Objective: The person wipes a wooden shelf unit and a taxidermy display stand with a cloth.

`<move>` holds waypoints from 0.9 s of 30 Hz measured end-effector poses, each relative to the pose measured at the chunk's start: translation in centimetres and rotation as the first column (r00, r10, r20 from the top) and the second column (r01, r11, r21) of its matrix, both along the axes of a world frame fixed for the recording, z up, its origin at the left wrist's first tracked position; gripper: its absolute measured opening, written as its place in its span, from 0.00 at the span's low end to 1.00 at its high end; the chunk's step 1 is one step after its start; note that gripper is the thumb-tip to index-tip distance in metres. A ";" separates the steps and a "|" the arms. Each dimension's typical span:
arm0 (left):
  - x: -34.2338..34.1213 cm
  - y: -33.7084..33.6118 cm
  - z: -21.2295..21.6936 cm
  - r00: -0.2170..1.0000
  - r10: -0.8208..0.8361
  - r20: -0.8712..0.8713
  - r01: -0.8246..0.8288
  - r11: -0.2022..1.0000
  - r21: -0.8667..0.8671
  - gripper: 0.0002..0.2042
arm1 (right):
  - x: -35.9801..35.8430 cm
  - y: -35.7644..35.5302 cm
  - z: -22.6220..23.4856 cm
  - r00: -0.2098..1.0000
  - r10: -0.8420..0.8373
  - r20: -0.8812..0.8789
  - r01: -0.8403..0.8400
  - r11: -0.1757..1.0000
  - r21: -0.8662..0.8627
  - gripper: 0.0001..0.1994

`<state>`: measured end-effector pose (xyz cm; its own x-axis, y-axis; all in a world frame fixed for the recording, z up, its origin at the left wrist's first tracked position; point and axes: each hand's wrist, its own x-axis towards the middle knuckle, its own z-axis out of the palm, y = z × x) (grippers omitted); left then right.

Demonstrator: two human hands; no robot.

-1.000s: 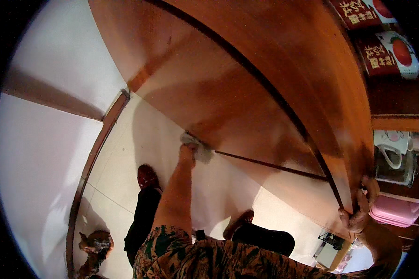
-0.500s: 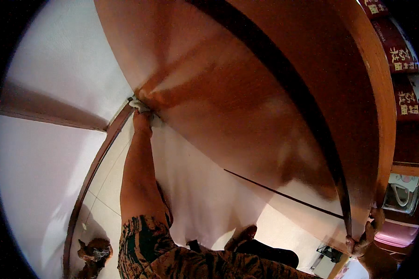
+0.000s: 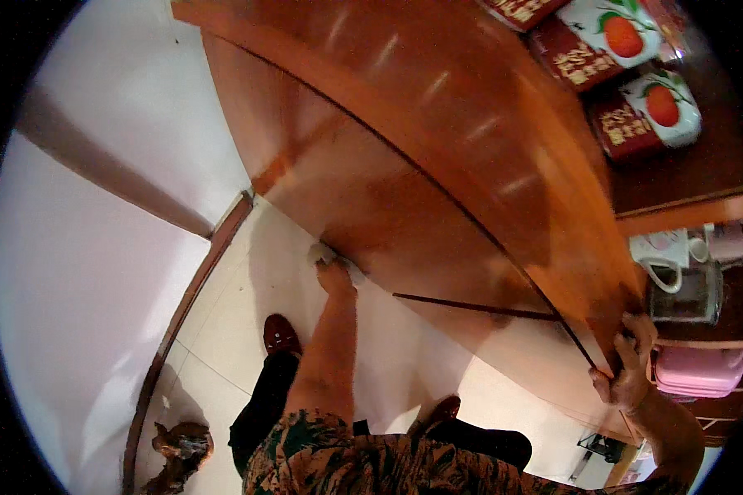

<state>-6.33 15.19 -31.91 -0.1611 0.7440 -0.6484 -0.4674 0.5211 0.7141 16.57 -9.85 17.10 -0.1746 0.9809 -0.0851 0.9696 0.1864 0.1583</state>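
Note:
My left hand [image 3: 336,280] reaches down to the pale tiled floor, at the foot of a glossy reddish-brown wooden cabinet [image 3: 371,214]. Its fingers are closed on a light greyish cloth [image 3: 320,251], which lies against the cabinet's lower edge. At the right, my right hand [image 3: 629,367] grips the orange-brown top edge [image 3: 586,223] of the cabinet, fingers over the rim and thumb on the front side. A thin dark seam [image 3: 470,307] runs along the cabinet's front below it.
Red-and-white cartons [image 3: 615,41] with fruit pictures stand on a wooden surface at the upper right. Below are a white mug [image 3: 664,272], a clear container [image 3: 702,297] and a pink box [image 3: 702,369]. A brown skirting strip [image 3: 169,330] and a gnarled brown wooden piece [image 3: 182,454] are at left.
My left hand has moved with the cloth along the cabinet's foot, from the corner by the skirting toward the right and nearer. The view has shifted, showing more of the cabinet top and cartons.

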 end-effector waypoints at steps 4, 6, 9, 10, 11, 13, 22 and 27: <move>3.8 -6.1 8.5 0.978 -0.130 -0.161 0.140 0.989 0.053 0.16 | -0.4 0.0 -0.3 0.998 0.000 -0.058 0.003 0.999 0.050 0.36; 5.3 -8.1 6.0 0.921 -0.150 -0.360 0.158 0.987 -0.005 0.17 | -1.2 1.1 -0.1 0.998 0.045 -0.043 -0.041 0.996 0.073 0.37; 4.9 -7.9 4.4 0.915 -0.209 -0.345 0.239 0.970 0.046 0.19 | -1.1 1.4 -0.3 0.998 0.044 -0.051 -0.041 0.997 0.072 0.36; 4.6 -7.4 5.3 0.951 -0.201 -0.236 0.222 0.973 0.066 0.20 | -1.1 1.2 -0.2 0.999 0.027 -0.039 -0.024 0.997 0.068 0.33; 3.9 -6.1 7.2 0.994 -0.088 0.057 0.083 0.993 0.089 0.21 | -0.8 0.8 -0.4 0.999 0.004 -0.038 -0.001 0.998 0.061 0.31; 3.4 -5.0 11.2 0.912 0.051 0.407 -0.099 0.990 0.097 0.23 | -1.2 0.5 -0.2 0.999 -0.032 -0.024 0.033 0.998 0.053 0.29; 6.3 -13.3 26.1 0.953 -0.068 -0.295 0.257 0.697 0.669 0.26 | -1.6 1.4 -0.2 1.000 -0.012 -0.025 0.015 0.995 0.102 0.35; 6.6 -14.7 29.8 0.906 0.103 -0.411 0.365 0.304 0.880 0.27 | -1.9 1.6 0.1 1.000 0.010 -0.008 -0.009 0.992 0.127 0.36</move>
<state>0.28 0.51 -2.13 -0.0144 0.8237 0.5668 -0.0793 -0.5660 0.8206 14.63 -8.25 17.21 -0.1838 0.9821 0.0417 0.9694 0.1740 0.1732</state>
